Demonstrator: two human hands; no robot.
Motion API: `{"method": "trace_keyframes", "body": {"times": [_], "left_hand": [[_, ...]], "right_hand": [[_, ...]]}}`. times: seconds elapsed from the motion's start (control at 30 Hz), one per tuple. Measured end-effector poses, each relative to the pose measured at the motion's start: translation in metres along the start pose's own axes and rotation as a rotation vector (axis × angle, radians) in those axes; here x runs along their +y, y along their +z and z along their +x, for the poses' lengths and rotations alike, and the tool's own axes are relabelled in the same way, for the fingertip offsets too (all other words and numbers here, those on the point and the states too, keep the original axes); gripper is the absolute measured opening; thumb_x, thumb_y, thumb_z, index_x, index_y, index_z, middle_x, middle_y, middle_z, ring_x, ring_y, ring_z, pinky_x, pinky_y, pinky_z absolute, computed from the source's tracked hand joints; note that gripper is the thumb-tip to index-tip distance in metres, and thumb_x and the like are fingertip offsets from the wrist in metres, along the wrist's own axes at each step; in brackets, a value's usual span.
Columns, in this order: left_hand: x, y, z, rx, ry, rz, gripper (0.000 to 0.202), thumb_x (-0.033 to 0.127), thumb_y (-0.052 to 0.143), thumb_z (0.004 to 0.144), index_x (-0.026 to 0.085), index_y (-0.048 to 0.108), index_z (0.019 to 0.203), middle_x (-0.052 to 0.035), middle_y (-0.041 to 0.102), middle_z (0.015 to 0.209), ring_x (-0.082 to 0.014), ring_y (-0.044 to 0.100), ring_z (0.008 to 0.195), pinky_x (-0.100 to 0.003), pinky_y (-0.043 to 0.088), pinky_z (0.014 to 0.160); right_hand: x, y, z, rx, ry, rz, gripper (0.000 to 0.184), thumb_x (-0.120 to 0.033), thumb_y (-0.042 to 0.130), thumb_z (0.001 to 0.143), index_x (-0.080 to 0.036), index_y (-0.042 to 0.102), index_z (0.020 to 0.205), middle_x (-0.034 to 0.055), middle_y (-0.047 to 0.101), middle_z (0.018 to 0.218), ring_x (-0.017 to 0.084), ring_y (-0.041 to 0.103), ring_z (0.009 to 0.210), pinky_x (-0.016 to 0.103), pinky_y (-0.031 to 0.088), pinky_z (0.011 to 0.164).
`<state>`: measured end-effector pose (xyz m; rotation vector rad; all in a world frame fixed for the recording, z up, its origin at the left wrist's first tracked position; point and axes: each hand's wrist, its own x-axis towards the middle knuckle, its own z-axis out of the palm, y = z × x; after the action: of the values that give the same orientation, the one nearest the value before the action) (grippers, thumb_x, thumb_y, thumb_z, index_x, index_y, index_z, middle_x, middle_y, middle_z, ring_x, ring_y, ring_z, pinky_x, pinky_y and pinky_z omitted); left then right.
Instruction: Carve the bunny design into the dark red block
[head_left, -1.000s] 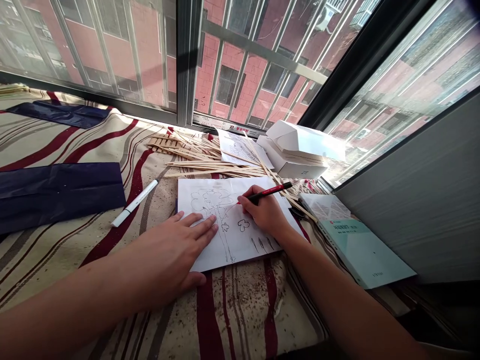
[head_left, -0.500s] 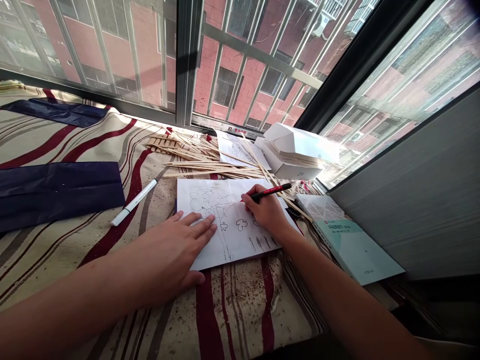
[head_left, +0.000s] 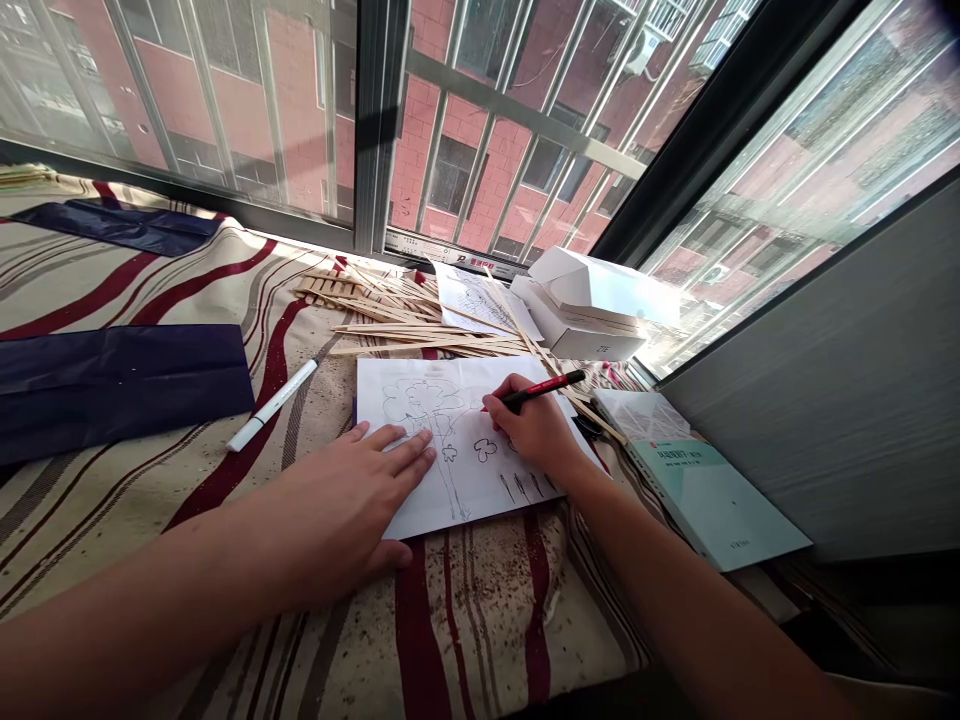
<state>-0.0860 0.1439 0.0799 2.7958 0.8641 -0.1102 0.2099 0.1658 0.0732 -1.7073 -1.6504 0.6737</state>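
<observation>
A sheet of white paper (head_left: 420,500) lies in front of me, with a tree, small flower shapes and short strokes drawn on it. My left hand (head_left: 367,480) rests flat on its left side, fingers stretched out. In my right hand (head_left: 534,425) is a black and red pen (head_left: 551,386), pinched by the fingers with its tip down at the paper's upper right part. The right hand covers some of the drawing there. To the left a white marker (head_left: 273,405) lies on the striped cloth (head_left: 315,660).
Thin wooden sticks (head_left: 397,305) lie in a pile behind the paper, with another drawn sheet (head_left: 476,300) among them. A white box (head_left: 592,310) stands by the window. At the right is a green-and-white book (head_left: 712,490). Dark blue pieces (head_left: 124,385) lie on the left.
The view has shifted very slightly. Both hands keep nearly the same places on the paper, and the pen stays in my right hand.
</observation>
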Motion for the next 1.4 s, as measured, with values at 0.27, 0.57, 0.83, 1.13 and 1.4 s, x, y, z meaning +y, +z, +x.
{"method": "trace_keyframes", "body": {"times": [0.27, 0.57, 0.83, 1.13, 1.4], "left_hand": [[-0.009, 0.010, -0.003, 0.083, 0.042, -0.013, 0.099, 0.068, 0.081, 0.108, 0.022, 0.050, 0.190, -0.0176, 0.053, 0.191, -0.0436, 0.054, 0.175, -0.055, 0.044, 0.143], [0.000, -0.001, 0.000, 0.002, 0.002, -0.004, 0.098, 0.065, 0.080, 0.108, 0.019, 0.049, 0.190, -0.0195, 0.049, 0.193, -0.0462, 0.053, 0.176, -0.059, 0.045, 0.142], [-0.004, 0.005, -0.002, 0.039, 0.017, -0.015, 0.100, 0.069, 0.079, 0.109, 0.021, 0.047, 0.191, -0.0184, 0.050, 0.193, -0.0445, 0.052, 0.176, -0.057, 0.043, 0.143], [0.006, -0.009, 0.003, -0.031, -0.022, -0.023, 0.097, 0.063, 0.081, 0.108, 0.020, 0.049, 0.190, -0.0199, 0.046, 0.194, -0.0471, 0.050, 0.178, -0.061, 0.044, 0.143], [0.007, -0.011, 0.003, -0.023, -0.026, -0.040, 0.098, 0.062, 0.083, 0.107, 0.019, 0.050, 0.189, -0.0205, 0.047, 0.193, -0.0474, 0.050, 0.178, -0.061, 0.044, 0.144]], "right_hand": [[-0.003, -0.002, -0.003, -0.012, 0.009, 0.004, 0.023, -0.045, 0.069, 0.093, -0.030, 0.057, 0.081, -0.0029, 0.066, 0.063, 0.021, 0.059, 0.061, 0.038, 0.046, 0.069], [-0.013, 0.009, -0.001, -0.079, 0.000, 0.089, 0.028, -0.051, 0.073, 0.093, -0.029, 0.057, 0.085, -0.0032, 0.068, 0.066, 0.020, 0.060, 0.063, 0.039, 0.050, 0.072], [-0.010, 0.008, 0.001, -0.108, -0.037, 0.084, 0.026, -0.047, 0.073, 0.095, -0.028, 0.060, 0.084, -0.0028, 0.068, 0.066, 0.020, 0.062, 0.064, 0.038, 0.051, 0.071], [-0.005, 0.010, 0.019, -0.081, -0.014, 0.123, 0.031, -0.052, 0.078, 0.089, -0.028, 0.058, 0.085, -0.0026, 0.069, 0.066, 0.018, 0.058, 0.059, 0.037, 0.047, 0.065], [-0.005, 0.003, 0.012, -0.084, 0.030, 0.060, 0.027, -0.049, 0.072, 0.092, -0.029, 0.057, 0.083, -0.0028, 0.069, 0.063, 0.018, 0.058, 0.057, 0.036, 0.044, 0.064]]}}
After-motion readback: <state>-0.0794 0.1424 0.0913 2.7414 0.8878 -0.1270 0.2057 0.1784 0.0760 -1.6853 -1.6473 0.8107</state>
